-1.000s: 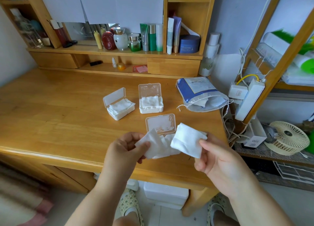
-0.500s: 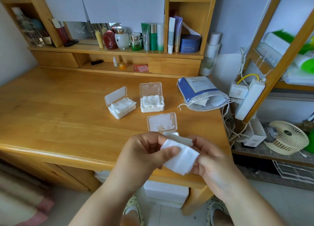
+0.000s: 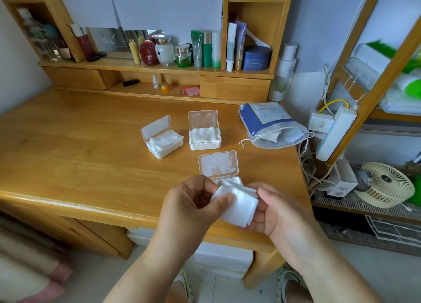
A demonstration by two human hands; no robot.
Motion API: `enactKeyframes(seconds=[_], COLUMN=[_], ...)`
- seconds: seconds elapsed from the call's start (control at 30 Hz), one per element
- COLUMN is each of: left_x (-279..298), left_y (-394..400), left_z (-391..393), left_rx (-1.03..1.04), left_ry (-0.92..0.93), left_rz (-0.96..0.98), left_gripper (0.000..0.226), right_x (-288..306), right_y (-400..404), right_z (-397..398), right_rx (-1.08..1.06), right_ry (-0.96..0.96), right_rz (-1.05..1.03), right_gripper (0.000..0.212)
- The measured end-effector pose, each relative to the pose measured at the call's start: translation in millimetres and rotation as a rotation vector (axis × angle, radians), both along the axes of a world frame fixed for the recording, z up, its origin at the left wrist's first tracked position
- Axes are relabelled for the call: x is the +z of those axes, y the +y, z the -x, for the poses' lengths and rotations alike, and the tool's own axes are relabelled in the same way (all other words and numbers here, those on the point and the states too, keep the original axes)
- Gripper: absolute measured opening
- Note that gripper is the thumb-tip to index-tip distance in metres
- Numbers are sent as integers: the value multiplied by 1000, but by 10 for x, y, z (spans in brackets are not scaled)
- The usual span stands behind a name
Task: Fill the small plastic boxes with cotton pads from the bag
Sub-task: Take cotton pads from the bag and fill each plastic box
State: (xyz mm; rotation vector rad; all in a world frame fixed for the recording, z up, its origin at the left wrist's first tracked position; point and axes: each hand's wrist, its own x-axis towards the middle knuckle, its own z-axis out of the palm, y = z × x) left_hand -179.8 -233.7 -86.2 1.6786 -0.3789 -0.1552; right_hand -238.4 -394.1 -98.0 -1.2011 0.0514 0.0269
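Note:
A small stack of white cotton pads (image 3: 239,206) is held between my left hand (image 3: 193,204) and my right hand (image 3: 276,208), above the desk's front edge. My left thumb presses on the top pad and my right fingers curl round the stack's right side. Just behind the hands stands a small plastic box (image 3: 218,166) with its clear lid up, its base mostly hidden. Two more open boxes, the left box (image 3: 163,140) and the middle box (image 3: 205,134), are full of pads. The blue and white bag (image 3: 271,125) lies open at the right of the desk.
The wooden desk (image 3: 79,154) has a shelf unit at the back with cosmetic bottles and jars (image 3: 205,49). At the right, beyond the desk's edge, are a power strip with cables (image 3: 332,132) and a small fan (image 3: 385,184). A white box (image 3: 224,260) sits under the desk.
One second ago each hand held pads apart from the other. The hands have come together and now hold the pads as one stack, a little lower and nearer me.

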Motion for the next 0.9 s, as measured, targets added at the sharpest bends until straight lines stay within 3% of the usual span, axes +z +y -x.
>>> enactKeyframes(seconds=[0.1, 0.23, 0.3, 0.37, 0.4, 0.5, 0.63, 0.7, 0.8, 0.83, 0.9], left_x=[-29, -105, -102, -91, -91, -141, -216, -219, -213, -206, -219], left_y=[-4, 30, 21, 7, 2, -32, -70, -50, -1, 7, -9], left_z=[-1, 14, 8, -12, -30, -43, -51, -69, -103, -105, -106], left_rx=[31, 110, 10, -121, -171, -252, -176, -133, -193, -247, -262], left_ry=[-39, -50, 227, 572, 651, 556, 439, 340, 179, 177, 175], left_rz=[-63, -194, -67, 196, 273, 275, 191, 110, -51, -75, -98], left_gripper=[24, 34, 35, 56, 61, 48, 37, 36, 43, 46, 49], right_x=[-17, -88, -118, -156, -177, -227, -274, -285, -170, -175, -245], right_y=[10, 7, -19, -41, -43, -23, 12, -1, 15, 10, 29], right_z=[17, 13, -1, -6, -8, -9, 15, 58, 58, 39, -7], right_rx=[-12, -183, -233, -294, -321, -411, -433, -401, -251, -160, -65], right_ry=[-43, -142, -173, -267, -339, -521, -634, -568, -109, 49, 200], right_rz=[140, 411, 426, 533, 620, 964, 1347, 1226, 581, 427, 317], right_gripper=[31, 18, 17, 23, 30, 30, 29, 28, 44, 43, 18])
